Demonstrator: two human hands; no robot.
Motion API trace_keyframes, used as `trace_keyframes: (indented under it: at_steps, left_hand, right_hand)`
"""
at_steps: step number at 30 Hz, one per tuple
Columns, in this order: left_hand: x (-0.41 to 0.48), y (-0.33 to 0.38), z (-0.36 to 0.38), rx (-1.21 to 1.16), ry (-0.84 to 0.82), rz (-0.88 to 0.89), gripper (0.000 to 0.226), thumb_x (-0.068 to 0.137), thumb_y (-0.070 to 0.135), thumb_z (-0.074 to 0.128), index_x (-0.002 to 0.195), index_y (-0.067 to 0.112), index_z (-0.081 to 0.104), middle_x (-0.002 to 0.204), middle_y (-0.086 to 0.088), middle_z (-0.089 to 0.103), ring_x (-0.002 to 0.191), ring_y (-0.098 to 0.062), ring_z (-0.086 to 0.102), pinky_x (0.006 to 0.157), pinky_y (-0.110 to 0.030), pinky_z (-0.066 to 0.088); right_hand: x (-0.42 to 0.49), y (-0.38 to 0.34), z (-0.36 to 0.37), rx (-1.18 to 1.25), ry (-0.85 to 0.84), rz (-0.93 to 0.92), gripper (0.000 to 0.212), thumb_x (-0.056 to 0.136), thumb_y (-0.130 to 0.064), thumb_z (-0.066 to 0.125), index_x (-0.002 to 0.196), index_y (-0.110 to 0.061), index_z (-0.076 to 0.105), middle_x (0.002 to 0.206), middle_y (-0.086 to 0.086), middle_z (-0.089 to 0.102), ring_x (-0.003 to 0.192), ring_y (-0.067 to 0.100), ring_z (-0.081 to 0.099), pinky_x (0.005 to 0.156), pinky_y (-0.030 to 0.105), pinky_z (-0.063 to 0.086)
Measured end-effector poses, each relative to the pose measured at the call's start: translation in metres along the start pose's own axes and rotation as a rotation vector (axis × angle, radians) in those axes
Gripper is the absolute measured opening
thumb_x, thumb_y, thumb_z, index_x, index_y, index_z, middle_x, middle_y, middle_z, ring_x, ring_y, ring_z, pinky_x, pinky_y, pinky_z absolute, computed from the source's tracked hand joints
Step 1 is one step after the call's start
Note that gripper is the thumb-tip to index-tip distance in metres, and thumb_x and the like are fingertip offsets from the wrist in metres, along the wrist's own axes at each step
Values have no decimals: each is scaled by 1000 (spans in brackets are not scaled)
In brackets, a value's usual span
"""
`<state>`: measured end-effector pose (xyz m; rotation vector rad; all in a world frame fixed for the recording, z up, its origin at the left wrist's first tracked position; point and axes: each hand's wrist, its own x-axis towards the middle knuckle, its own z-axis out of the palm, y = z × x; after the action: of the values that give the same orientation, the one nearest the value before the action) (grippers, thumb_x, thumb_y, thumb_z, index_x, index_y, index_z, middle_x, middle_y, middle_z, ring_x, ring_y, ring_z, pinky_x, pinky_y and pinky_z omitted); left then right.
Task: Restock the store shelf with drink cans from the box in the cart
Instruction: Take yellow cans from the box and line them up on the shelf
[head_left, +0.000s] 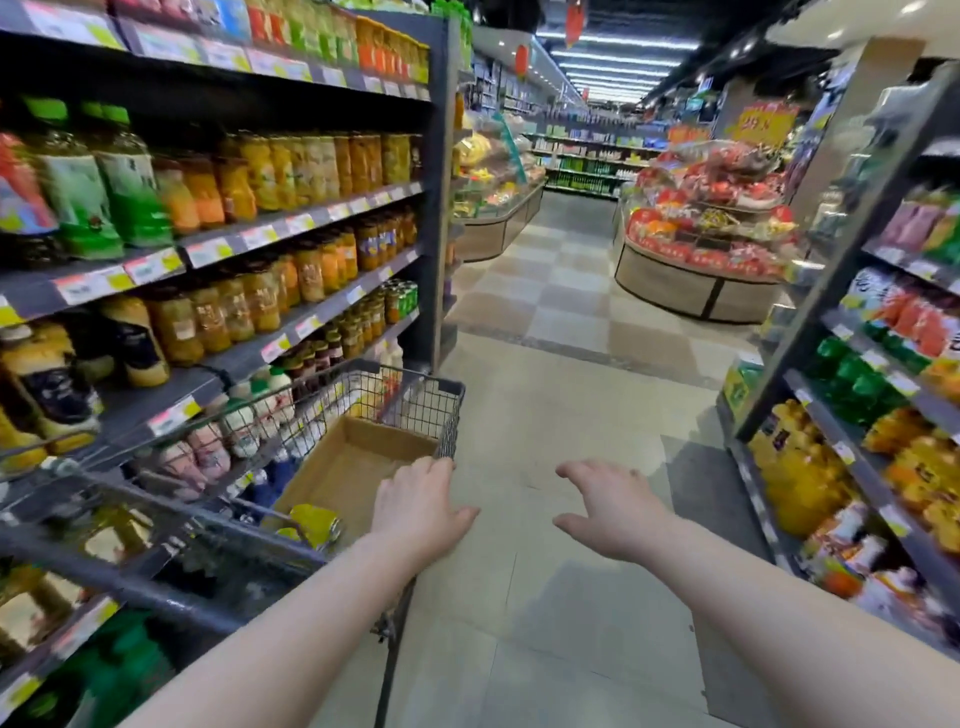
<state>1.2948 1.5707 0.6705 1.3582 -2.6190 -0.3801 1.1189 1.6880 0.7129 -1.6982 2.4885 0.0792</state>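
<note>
**A:** How far along was the restock?

**B:** Nearly through, by my reckoning; the box (358, 457) inside the cart (448, 410) showed bare cardboard over most of its bottom; only a yellow can (317, 525), perhaps two, lay at the cart's near end; too blurred for a firm count.

**A:** And the shelf?

**B:** The shelf (208, 375) stood just left of the cart, packed with jars and bottles; which gap the cans belonged in, I could not make out.

**A:** The hands?

**B:** The left hand (415, 504) sat on the cart's right rim near its far corner, thumb flung wide, fingers bent over the wire; fingertips hidden, so gripping or merely resting, I could not tell; the right hand (618, 509) hung right of the cart, fingers spread and relaxed, holding nothing, touching nothing.

**A:** What was left?

**B:** Likely just those cans, out of the cart and onto the shelf.
</note>
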Motion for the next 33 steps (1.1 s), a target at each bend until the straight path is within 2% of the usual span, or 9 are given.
trace_keyframes:
  at_steps: [6,11,15,18,25,28,33]
  left_hand:
    - [100,-37,15,-19,-80,-95,58,82,53,51,129,21,43,134,-3,49,125,-25,45,99,-41,37]
    - [144,-96,17,-20,-75,-267,65,82,57,50,136,23,37,139,-1,45,128,-23,42,102,-41,37]
    - [154,-142,18,-8,-57,-446,64,81,59,51,133,23,40,134,0,48,125,-24,45,100,-41,39]
    - [158,-174,21,7,-56,-596,56,80,58,52,124,24,46,126,-1,53,119,-26,49,94,-41,41]
    - [192,-229,63,17,-124,-943,54,79,57,50,123,25,46,126,1,54,120,-24,49,95,-39,41]
    - [213,-244,95,0,-216,-1032,50,79,56,49,117,24,47,123,-1,54,119,-24,50,94,-40,43]
    - [246,-267,152,-55,-310,-1145,55,82,59,46,122,21,43,127,-3,50,120,-25,48,94,-38,41]
  right_hand:
    - [133,-2,-12,-23,-72,-62,60,88,-47,48,141,-26,30,145,0,40,133,22,37,109,41,29]
    - [232,-42,-2,-48,-139,-235,61,85,-47,51,139,-24,34,141,4,44,130,26,41,105,42,32]
    - [303,-93,14,-76,-194,-409,59,83,-45,55,135,-24,38,135,5,49,125,26,46,102,39,37]
    - [353,-132,35,-126,-270,-547,60,81,-41,56,135,-23,38,134,5,49,122,27,48,102,41,40]
    - [472,-209,106,-254,-460,-841,58,84,-40,53,136,-20,37,135,9,46,125,30,45,102,43,36]
    - [509,-227,137,-314,-530,-891,56,85,-41,53,133,-16,38,133,11,46,123,32,45,99,44,37]
    - [561,-251,191,-398,-612,-934,54,86,-42,54,131,-15,41,132,11,47,123,33,47,100,42,37]
